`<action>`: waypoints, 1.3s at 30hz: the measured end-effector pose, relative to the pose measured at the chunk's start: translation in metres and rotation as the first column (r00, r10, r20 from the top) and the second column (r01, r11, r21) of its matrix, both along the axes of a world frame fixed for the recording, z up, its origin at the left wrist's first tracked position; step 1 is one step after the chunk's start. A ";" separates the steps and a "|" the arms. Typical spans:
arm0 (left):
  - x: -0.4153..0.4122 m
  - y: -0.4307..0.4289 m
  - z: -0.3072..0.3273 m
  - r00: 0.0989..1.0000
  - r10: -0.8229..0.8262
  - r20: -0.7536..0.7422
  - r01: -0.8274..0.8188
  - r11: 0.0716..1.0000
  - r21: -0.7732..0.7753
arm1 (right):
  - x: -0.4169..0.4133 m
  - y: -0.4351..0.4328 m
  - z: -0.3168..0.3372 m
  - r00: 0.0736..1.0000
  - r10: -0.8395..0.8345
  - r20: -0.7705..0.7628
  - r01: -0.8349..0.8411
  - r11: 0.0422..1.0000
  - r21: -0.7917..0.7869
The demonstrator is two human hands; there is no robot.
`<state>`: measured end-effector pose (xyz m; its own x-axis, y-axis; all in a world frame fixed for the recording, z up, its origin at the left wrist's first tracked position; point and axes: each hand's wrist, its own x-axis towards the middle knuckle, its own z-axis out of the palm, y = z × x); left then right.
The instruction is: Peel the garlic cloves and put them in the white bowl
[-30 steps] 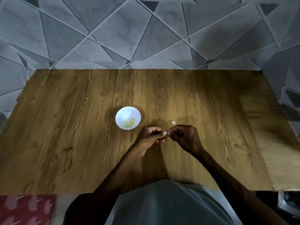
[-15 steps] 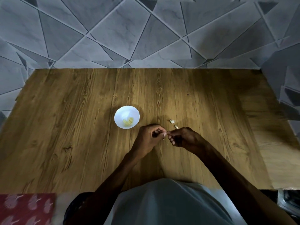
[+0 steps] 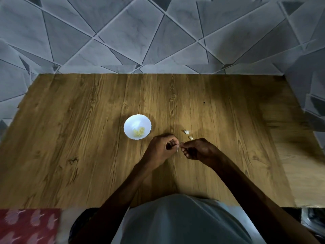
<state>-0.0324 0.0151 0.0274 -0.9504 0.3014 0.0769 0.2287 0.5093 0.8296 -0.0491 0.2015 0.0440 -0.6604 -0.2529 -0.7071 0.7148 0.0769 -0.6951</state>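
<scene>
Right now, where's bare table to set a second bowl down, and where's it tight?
Free: the table left of the white bowl, the far strip between bowl and grey tiles, and the right side past the right hand. Tight: the middle, where left hand and right hand pinch a garlic clove, with two loose garlic pieces beyond them.

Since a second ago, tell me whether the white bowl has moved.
No. The white bowl keeps its place on the table, same offset from the dark speck.

A wall (image 3: 158,32) of grey marbled tiles with triangular seams fills the upper frame. Below it spans a wood-grain counter (image 3: 70,155), dim at the edges. A red patterned cloth (image 3: 26,226) lies lower left.
</scene>
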 end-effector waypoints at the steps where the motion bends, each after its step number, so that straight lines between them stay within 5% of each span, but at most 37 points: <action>1: 0.000 0.001 0.000 1.000 -0.004 0.008 0.004 1.000 -0.002 | 0.000 0.000 0.001 1.000 0.003 -0.017 -0.003 1.000 0.004; 10: -0.001 0.004 -0.004 0.948 0.063 0.313 -0.122 0.977 0.175 | 0.004 -0.001 0.001 0.977 -0.032 -0.210 0.042 0.998 0.044; 24: -0.001 0.011 0.001 0.959 0.228 0.168 -0.233 0.972 0.009 | 0.004 -0.009 -0.002 0.929 -0.032 -0.370 0.096 0.983 0.155; 39: -0.005 0.005 0.009 0.872 0.227 0.435 -0.338 0.920 0.198 | 0.005 -0.006 0.007 0.914 0.066 -0.400 -0.014 0.991 0.132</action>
<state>-0.0377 0.0201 0.0364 -0.9575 0.0374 -0.2859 -0.2674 0.2557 0.9290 -0.0442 0.1953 0.0509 -0.8868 -0.2126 -0.4104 0.3706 0.2037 -0.9062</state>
